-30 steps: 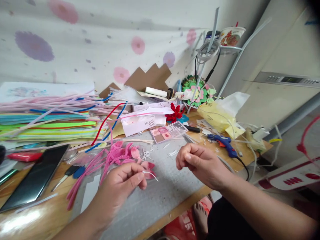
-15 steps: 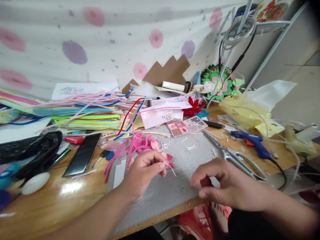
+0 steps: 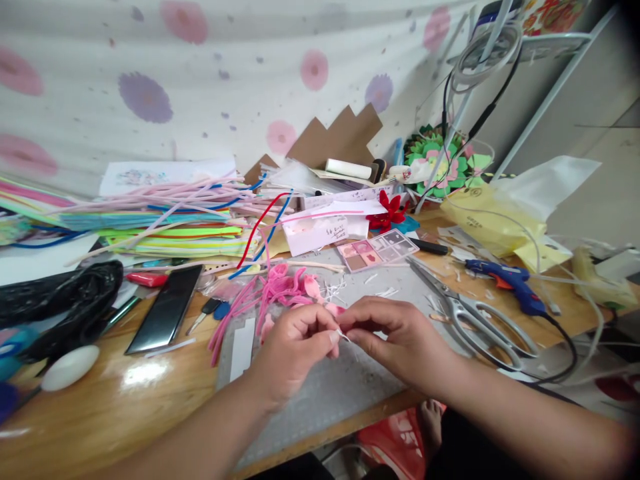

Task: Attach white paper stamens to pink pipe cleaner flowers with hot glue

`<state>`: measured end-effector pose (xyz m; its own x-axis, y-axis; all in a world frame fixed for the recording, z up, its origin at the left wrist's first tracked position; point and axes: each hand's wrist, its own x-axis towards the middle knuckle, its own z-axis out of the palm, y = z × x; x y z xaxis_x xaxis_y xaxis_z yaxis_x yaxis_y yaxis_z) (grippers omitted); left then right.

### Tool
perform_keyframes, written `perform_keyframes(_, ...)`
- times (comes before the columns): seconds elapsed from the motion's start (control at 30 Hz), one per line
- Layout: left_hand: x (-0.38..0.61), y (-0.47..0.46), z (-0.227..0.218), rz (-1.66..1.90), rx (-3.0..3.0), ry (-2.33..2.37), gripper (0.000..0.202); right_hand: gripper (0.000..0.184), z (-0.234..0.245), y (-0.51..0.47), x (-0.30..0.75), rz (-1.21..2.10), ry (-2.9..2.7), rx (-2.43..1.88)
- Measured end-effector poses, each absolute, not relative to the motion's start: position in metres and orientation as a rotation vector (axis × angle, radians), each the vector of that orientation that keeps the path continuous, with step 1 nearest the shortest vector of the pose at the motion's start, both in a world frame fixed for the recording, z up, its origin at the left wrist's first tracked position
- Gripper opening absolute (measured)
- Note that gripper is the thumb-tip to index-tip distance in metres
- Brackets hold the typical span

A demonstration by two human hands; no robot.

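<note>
Over the grey mat (image 3: 300, 413), my left hand (image 3: 297, 347) pinches a thin white strand (image 3: 344, 336) between thumb and finger. My right hand (image 3: 400, 337) meets it from the other side, its thumb and finger closed at the strand's free end. Most of the strand is hidden by the fingers, and its material is unclear. Just behind my hands lie pink fuzzy stems (image 3: 280, 287) in a tangle, with pink petal-like pieces (image 3: 313, 288). Short white strands (image 3: 335, 289) are scattered beside them.
Large silver scissors (image 3: 465, 313) and a blue glue gun (image 3: 510, 280) lie at right. A makeup palette (image 3: 377, 250) sits behind the mat. Farther left are a black phone (image 3: 165, 310), keys (image 3: 204, 315), a white egg-shaped object (image 3: 71, 368) and bundles of coloured stems (image 3: 170, 240).
My right hand has moved left and closed its fingers at the strand held by my left hand. The left hand has barely moved; the view has shifted slightly.
</note>
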<state>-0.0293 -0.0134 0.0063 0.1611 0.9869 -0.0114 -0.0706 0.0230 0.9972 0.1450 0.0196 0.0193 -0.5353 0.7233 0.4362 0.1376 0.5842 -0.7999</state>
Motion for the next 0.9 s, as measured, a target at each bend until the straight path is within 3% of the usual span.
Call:
perform_keyframes(0.3, -0.025, -0.014, 0.010, 1.160, 1.082, 1.005, 0.010, 0.012, 0.012, 0.014, 0.140, 0.546, -2.165, -0.783)
perform_keyframes(0.43, -0.027, -0.013, 0.009, 1.195, 1.056, 1.010, 0.008, 0.014, 0.024, 0.013, 0.156, 0.810, -2.392, -0.845)
perform_keyframes(0.63, -0.026, -0.012, 0.009, 1.208, 0.877, 0.955, 0.008, 0.029, 0.038, 0.001, 0.198, 1.349, -2.781, -0.549)
perform_keyframes(0.73, -0.026, -0.011, 0.007, 1.202, 0.843, 0.928, 0.006, 0.031, 0.038, -0.004, 0.209, 1.331, -2.695, -0.716)
perform_keyframes(0.9, -0.026, -0.010, 0.006, 1.176, 0.828, 0.923, 0.009, 0.015, 0.036, 0.000, 0.228, 1.110, -2.606, -1.001)
